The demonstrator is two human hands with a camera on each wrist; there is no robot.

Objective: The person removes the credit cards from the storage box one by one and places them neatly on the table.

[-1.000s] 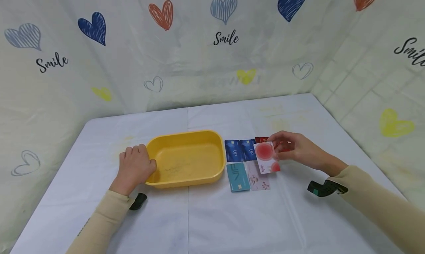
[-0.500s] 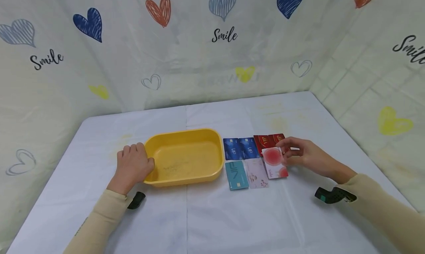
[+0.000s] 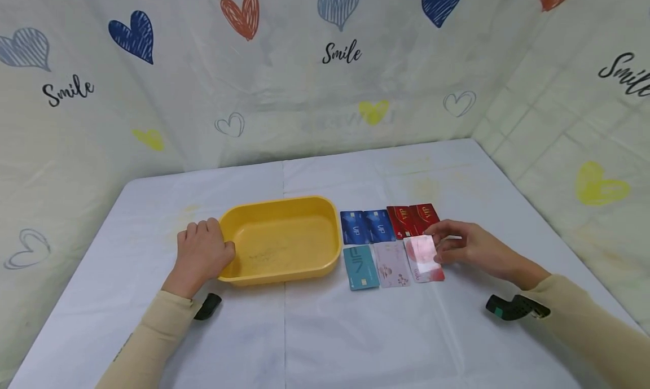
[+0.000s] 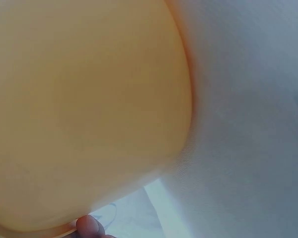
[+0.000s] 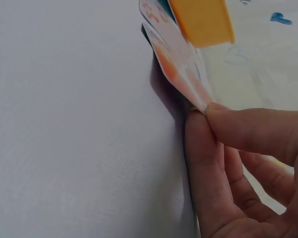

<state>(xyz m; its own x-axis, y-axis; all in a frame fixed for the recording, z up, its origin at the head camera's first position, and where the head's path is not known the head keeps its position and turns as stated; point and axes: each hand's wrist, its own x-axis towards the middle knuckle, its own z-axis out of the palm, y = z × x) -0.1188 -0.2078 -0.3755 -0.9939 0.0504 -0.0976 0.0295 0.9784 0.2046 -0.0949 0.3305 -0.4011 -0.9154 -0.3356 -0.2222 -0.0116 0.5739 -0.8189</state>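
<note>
My left hand (image 3: pixel 203 253) grips the left end of the yellow plastic basin (image 3: pixel 284 273), thumb over the rim; in the left wrist view a fingertip (image 4: pixel 88 226) shows at the basin's rim. My right hand (image 3: pixel 469 248) pinches the right edge of a white card with pink-red circles (image 3: pixel 421 259) between thumb and finger. In the right wrist view that card (image 5: pixel 176 69) is tilted, its held edge raised off the table and a shadow under it. It lines up beside a pale pink flowered card (image 3: pixel 392 265) and a teal VIP card (image 3: pixel 361 267).
Behind these lie two blue VIP cards (image 3: pixel 367 227) and two red VIP cards (image 3: pixel 412 220), in a row right of the basin. All are on a white-covered table (image 3: pixel 355 338). A patterned curtain (image 3: pixel 284 95) hangs behind the table.
The right hand has moved right and toward me with the pink-circled card, lowering it beside the flowered card and uncovering the red cards. The left hand keeps its grip on the basin.
</note>
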